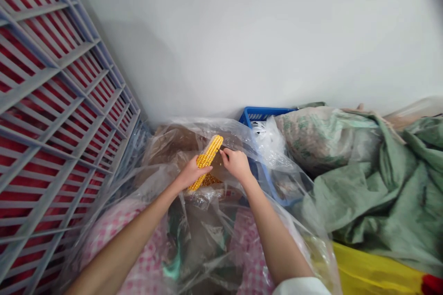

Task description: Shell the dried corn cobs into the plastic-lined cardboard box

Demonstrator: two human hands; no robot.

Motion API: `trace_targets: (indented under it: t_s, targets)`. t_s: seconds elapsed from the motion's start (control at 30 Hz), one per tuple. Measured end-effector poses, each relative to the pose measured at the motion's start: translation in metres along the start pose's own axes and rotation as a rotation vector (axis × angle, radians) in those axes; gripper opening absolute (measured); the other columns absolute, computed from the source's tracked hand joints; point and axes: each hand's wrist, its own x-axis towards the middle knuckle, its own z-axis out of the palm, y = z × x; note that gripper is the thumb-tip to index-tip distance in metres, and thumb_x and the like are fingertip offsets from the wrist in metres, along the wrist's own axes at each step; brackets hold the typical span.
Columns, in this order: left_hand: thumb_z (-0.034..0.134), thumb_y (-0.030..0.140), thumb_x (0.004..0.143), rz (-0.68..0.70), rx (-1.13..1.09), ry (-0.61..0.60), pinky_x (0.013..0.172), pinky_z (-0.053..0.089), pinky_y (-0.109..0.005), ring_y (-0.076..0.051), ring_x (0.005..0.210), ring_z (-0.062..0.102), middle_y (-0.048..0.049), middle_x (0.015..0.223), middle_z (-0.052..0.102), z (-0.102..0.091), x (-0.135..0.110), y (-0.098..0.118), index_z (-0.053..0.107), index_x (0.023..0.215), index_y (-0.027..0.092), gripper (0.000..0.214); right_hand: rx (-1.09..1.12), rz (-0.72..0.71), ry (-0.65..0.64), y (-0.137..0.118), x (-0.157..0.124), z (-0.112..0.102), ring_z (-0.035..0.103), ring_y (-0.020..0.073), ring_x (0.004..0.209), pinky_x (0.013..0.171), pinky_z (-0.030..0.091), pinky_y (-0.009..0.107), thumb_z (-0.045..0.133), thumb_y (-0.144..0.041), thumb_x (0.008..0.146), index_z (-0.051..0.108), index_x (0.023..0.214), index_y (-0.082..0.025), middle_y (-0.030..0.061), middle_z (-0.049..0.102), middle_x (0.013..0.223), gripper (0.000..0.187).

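Observation:
A yellow corn cob [215, 146] is tilted in my left hand [192, 174], whose fingers wrap round its lower half. Along one side of its upper part runs a paler strip bare of kernels. Just right of the cob's upper end, my right hand [236, 163] is closed in a pinch. A small dark tip shows by its fingers, too small to name. Beneath the cob, loose corn kernels [210, 179] lie in a clear plastic bag [166, 168] that spreads open over my lap.
A tall slatted plastic crate [58, 62] stands on the left with red material behind it. To the right are a blue basket [268, 111], a stuffed sack [321, 136], green cloth [377, 193] and a yellow sheet [374, 269]. A white wall [242, 37] rises ahead.

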Motion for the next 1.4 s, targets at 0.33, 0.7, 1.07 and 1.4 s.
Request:
trace_targets:
  t_s: [0.33, 0.7, 1.07, 1.4]
  targets:
    - [0.061, 0.042, 0.063, -0.122, -0.237, 0.034, 0.048, 0.042, -0.025, -0.012, 0.055, 0.052, 0.0012, 0.069, 0.052, -0.010, -0.002, 0.012, 0.046, 0.092, 0.017, 0.041, 0.086, 0.048, 0.162, 0.006, -0.003, -0.008, 0.057, 0.0115, 0.060, 0.053, 0.021, 0.023, 0.024, -0.044, 0.090, 0.062, 0.079, -0.022, 0.0015, 0.065, 0.065, 0.045]
    - [0.057, 0.044, 0.065, 0.067, 0.337, 0.138, 0.059, 0.036, -0.024, -0.015, 0.067, 0.052, 0.0001, 0.074, 0.055, -0.011, 0.003, 0.007, 0.045, 0.079, 0.018, 0.032, 0.033, 0.084, 0.039, 0.005, 0.005, -0.015, 0.058, 0.0140, 0.066, 0.054, 0.024, 0.024, 0.026, -0.045, 0.089, 0.064, 0.083, -0.025, 0.0028, 0.066, 0.072, 0.043]
    - [0.056, 0.046, 0.066, 0.060, 0.510, 0.123, 0.057, 0.035, -0.025, -0.018, 0.068, 0.055, -0.0024, 0.075, 0.057, -0.008, 0.001, 0.006, 0.045, 0.085, 0.019, 0.034, -0.028, 0.096, -0.014, 0.012, 0.003, -0.018, 0.061, 0.0166, 0.069, 0.056, 0.030, 0.024, 0.028, -0.043, 0.088, 0.064, 0.081, -0.024, 0.0043, 0.067, 0.075, 0.041]
    - [0.057, 0.043, 0.067, -0.051, -0.084, -0.043, 0.054, 0.044, -0.028, -0.014, 0.059, 0.055, -0.0004, 0.071, 0.055, -0.001, -0.011, 0.012, 0.045, 0.093, 0.018, 0.038, 0.169, 0.016, 0.101, 0.007, 0.003, 0.006, 0.059, 0.0127, 0.063, 0.054, 0.026, 0.022, 0.024, -0.040, 0.091, 0.059, 0.080, -0.020, 0.0030, 0.065, 0.068, 0.042]
